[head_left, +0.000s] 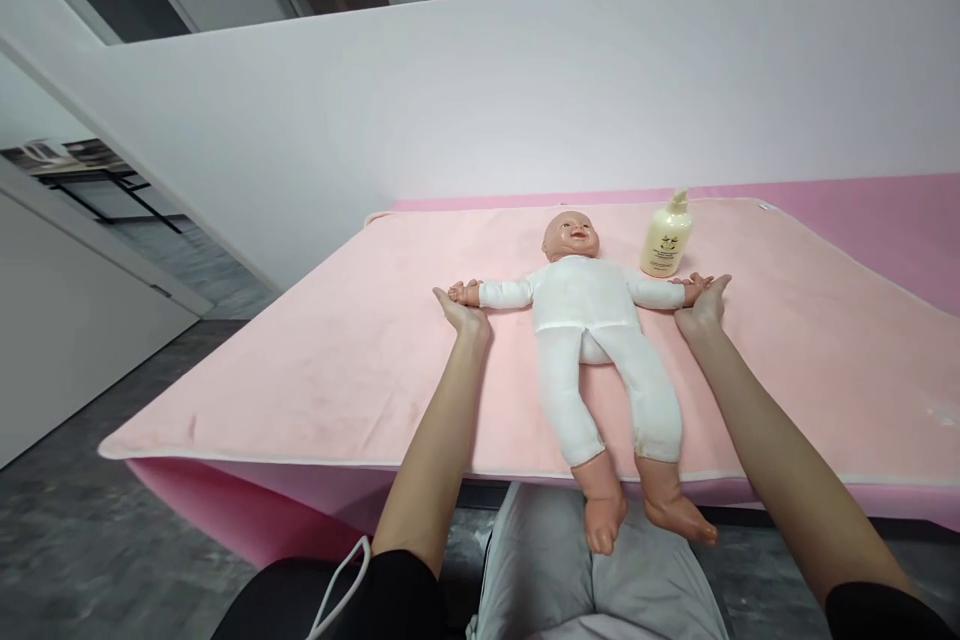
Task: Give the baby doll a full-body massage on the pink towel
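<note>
White wall: it stood along the far side, backing the work surface.
Pink mat: it covered most of that surface and seemed to serve as a soft layer under the doll.
Doll: it lay face up on the mat, head toward the wall and legs toward the person, a placing that probably put both its arms within equal reach. Its arms were stretched out sideways, and its feet hung past the near edge, above the person's grey-clad lap.
Pump bottle: it stood upright beside the doll's head, just beyond one outstretched arm, perhaps to be handy yet out of the way.
Left hand: it lay palm up at the doll's hand on that side, apparently to prop it. The outermost digit pointed outward; whether the others were spread or curled could not be told.
Right hand: it mirrored this at the other end, likely keeping the spread even. A digit stuck up past the doll's small fingers; its remaining grip could not be told.
</note>
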Available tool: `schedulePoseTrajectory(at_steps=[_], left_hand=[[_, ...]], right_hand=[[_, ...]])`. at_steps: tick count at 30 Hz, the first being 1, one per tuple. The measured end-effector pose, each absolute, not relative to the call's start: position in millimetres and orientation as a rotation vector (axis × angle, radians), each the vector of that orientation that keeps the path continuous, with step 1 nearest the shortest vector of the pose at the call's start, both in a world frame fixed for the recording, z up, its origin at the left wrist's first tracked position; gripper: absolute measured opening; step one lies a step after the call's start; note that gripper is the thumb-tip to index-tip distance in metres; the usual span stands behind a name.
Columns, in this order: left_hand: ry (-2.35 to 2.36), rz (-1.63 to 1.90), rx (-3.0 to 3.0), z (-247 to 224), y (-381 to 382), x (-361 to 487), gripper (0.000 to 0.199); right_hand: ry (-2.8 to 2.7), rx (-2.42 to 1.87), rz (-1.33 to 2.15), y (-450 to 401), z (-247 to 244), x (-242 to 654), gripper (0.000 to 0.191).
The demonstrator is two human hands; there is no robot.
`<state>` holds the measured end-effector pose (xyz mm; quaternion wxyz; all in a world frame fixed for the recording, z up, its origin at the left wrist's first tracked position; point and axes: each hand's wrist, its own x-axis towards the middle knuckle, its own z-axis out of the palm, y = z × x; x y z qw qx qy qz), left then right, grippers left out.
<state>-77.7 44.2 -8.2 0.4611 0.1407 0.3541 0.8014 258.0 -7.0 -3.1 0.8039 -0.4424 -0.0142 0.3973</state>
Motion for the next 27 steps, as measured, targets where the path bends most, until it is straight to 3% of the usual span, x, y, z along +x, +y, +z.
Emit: schedulePoseTrajectory(at_steps=[5,13,19,27], left_hand=[[0.938,1.959,0.262,3,36,-71,0.017],[0.883,1.913,0.169,10,29,-71,0.043],[0.909,1.902,0.265,7,29,-72,0.017],[0.901,1.905,0.168,13,30,-72,0.048]], right_hand=[[-0.064,-0.931,0.885,-8,-1,258,0.023],[-0.013,-0.896,0.825,-9,-2,258,0.037],[-0.041,-0.888,0.914,-8,-2,261,0.022],[-0.056,-0.889,0.820,5,-19,270,0.030]])
